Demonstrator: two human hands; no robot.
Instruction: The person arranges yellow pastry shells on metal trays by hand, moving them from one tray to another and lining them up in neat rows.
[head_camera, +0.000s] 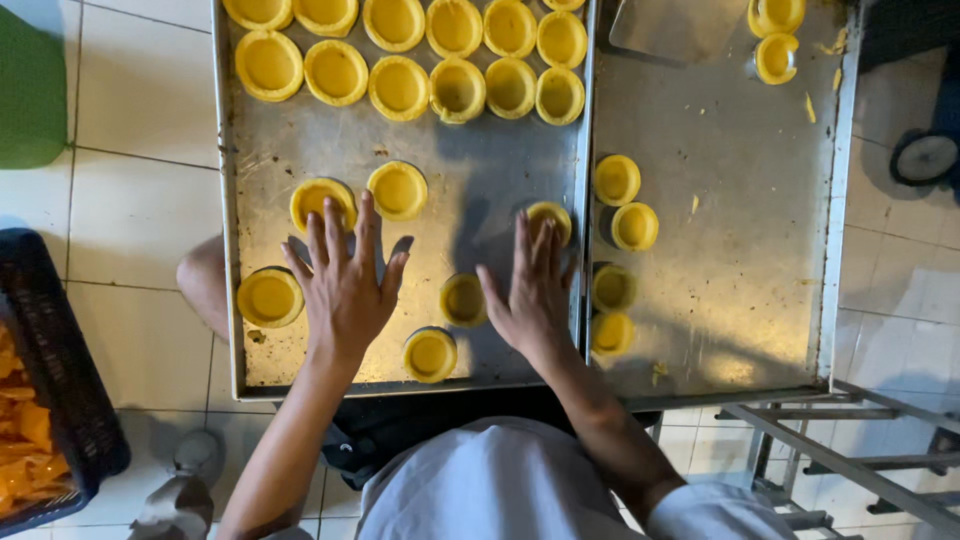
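- Step, as judged: arranging round yellow pastry shells on the left steel baking tray.
- Left hand and right hand: flat, fingers spread, gripping nothing.
- Next move calls for closing fingers around a nearby shell.

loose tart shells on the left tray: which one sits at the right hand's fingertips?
The tart shell by the left tray's right rim. The right hand's fingertips reach its lower edge; the other loose shells lie lower down or over by the left hand.

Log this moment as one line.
left hand: flat on left tray, open | right hand: flat, open, fingertips at a tart shell | right tray: few shells
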